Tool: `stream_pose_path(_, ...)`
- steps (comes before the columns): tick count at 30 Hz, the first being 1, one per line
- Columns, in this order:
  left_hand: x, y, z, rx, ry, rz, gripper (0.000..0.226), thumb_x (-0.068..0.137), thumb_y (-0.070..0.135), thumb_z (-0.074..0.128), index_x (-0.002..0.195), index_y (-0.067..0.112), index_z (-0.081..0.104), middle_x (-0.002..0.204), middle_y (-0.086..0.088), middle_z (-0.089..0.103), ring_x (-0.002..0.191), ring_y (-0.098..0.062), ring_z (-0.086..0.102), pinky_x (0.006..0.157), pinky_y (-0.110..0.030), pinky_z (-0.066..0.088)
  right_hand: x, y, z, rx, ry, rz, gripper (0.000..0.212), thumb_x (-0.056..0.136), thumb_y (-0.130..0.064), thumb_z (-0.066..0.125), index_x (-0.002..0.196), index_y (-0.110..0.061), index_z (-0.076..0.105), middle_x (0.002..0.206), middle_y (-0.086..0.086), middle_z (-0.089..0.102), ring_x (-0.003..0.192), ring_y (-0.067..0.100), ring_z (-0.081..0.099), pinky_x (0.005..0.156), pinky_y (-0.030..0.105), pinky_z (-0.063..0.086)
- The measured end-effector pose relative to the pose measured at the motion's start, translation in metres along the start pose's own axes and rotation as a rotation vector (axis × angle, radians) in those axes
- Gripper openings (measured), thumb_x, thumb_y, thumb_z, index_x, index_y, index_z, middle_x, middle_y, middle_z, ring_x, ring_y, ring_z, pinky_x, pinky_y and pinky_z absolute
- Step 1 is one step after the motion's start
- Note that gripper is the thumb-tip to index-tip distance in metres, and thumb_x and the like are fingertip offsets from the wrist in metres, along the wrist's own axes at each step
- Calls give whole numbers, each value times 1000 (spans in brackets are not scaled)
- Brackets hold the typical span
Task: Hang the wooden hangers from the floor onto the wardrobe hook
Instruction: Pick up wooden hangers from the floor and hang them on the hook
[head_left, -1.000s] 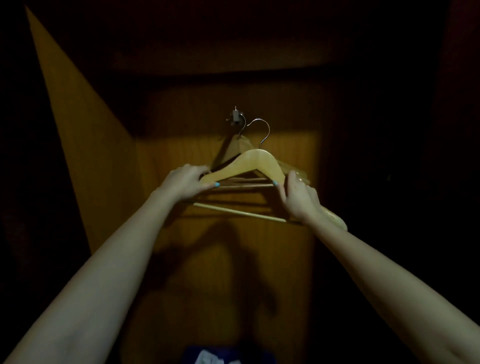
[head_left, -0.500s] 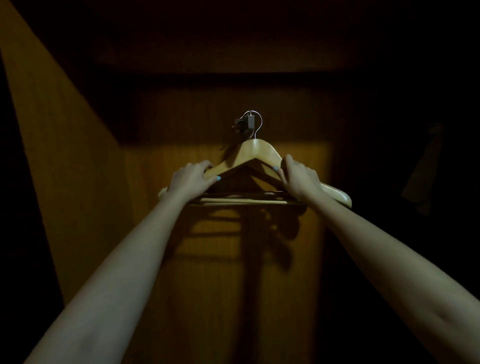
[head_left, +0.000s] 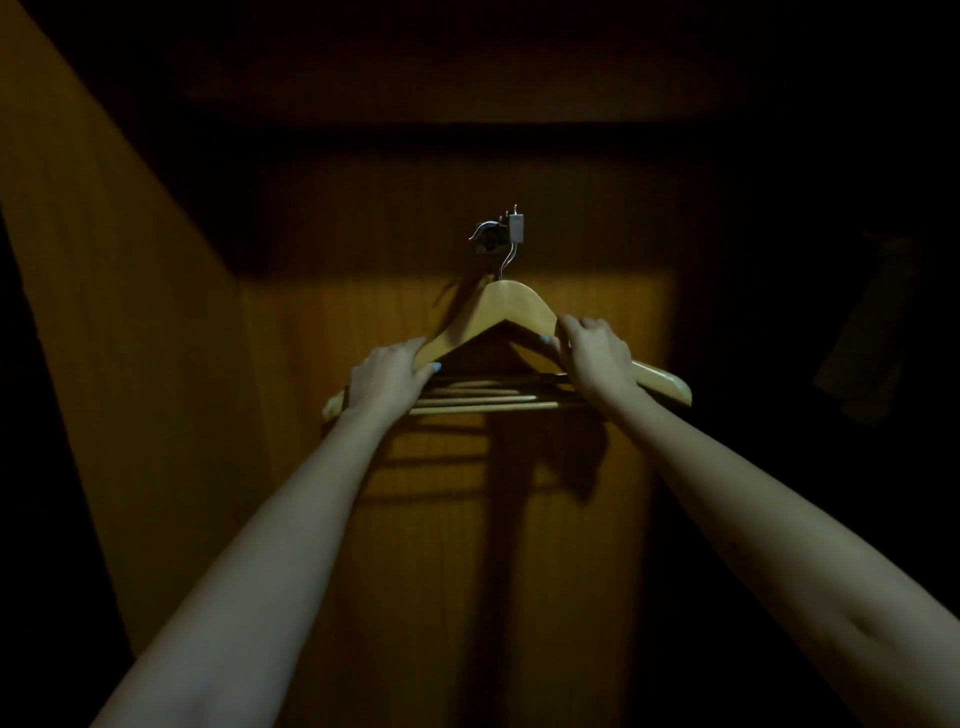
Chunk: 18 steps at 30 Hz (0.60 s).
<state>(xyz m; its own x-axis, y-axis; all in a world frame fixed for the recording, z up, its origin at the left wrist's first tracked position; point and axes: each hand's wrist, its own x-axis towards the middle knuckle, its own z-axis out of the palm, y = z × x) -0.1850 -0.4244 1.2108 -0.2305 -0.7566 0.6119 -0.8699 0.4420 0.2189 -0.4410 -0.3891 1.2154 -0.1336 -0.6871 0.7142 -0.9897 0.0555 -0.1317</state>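
Observation:
A pale wooden hanger (head_left: 511, 306) hangs by its wire neck from the metal wardrobe hook (head_left: 498, 236) on the back panel. Behind it, more hangers show only as several stacked crossbars (head_left: 483, 397). My left hand (head_left: 387, 376) grips the front hanger's left shoulder, fingers wrapped over it. My right hand (head_left: 597, 353) is closed on the right shoulder, and the hanger's right tip sticks out beyond it. Both arms reach straight forward and up.
The wardrobe's wooden back panel (head_left: 457, 545) is lit in a narrow patch; the left side wall (head_left: 104, 322) slants in close. The right side is dark, with a dim hanging shape (head_left: 872, 332). A dark shelf edge (head_left: 467, 135) runs overhead.
The hanger's wire hook went from beside the wardrobe hook onto it, and the hanger levelled out in front of the others. Both hands stayed on its shoulders.

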Motion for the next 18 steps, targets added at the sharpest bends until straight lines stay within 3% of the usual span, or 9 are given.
stream_pose_path(5, -4, 3, 9, -9, 75, -21, 45, 95, 40, 48, 135, 18, 49, 127, -9, 58, 115, -30, 53, 89, -43, 45, -4, -3, 1, 11, 29, 25, 41, 99, -42, 39, 130, -16, 46, 114, 13, 58, 103, 29, 55, 84, 40, 49)
stream_pose_path(11, -8, 5, 9, -145, 144, -34, 60, 91, 33, 57, 142, 13, 33, 141, -10, 44, 129, -30, 40, 104, -49, 34, -11, -6, -2, 67, 0, 90, 46, 98, -40, 41, 140, -21, 39, 121, 12, 58, 114, 31, 53, 99, 48, 44)
stream_pose_path(15, -31, 16, 8, -272, 296, 110, 43, 91, 25, 56, 131, 14, 46, 131, -6, 49, 123, -25, 43, 103, -46, 36, -36, 5, 0, 190, 99, 91, 46, 96, -30, 49, 141, -22, 41, 127, 8, 58, 120, 27, 52, 105, 45, 40)
stream_pose_path(18, -59, 31, 21, -340, 261, 143, 34, 91, 24, 56, 123, 12, 54, 124, -8, 54, 118, -26, 47, 99, -41, 39, -75, 24, -1, 202, 141, 79, 46, 95, -28, 52, 139, -21, 44, 141, 9, 49, 134, 28, 40, 113, 48, 30)
